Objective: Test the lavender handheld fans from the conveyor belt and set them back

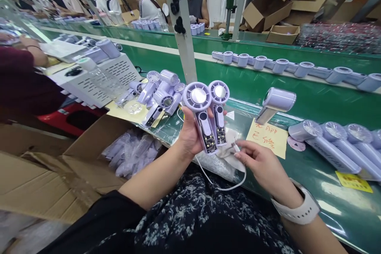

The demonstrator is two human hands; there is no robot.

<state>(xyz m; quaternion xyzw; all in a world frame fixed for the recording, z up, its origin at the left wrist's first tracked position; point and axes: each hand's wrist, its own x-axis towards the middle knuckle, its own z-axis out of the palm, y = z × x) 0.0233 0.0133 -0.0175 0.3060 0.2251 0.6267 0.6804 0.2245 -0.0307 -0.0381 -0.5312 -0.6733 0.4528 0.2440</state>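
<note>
Two lavender handheld fans are gripped side by side in my left hand [190, 135], heads up. The nearer handheld fan [205, 127] and the one beside it [219, 115] both have open handles with bare circuit boards showing. Between the fingertips of my right hand [257, 162] is the white plug of a charging cable [236, 147], a short way right of the fans and apart from them. The cable's white cord loops below, in front of my body. Under the hands lie a clear plastic bag [222, 166] and a pale cloth-like piece [235, 160].
More handheld fans [162, 91] are heaped at left beside a white vented box [104, 75]. One fan [276, 101] stands near a handwritten yellow note [268, 139]; several [336, 147] lie at right. Fans [281, 65] line the conveyor. A carton [89, 154] of bagged parts sits lower left. Co-workers sit opposite.
</note>
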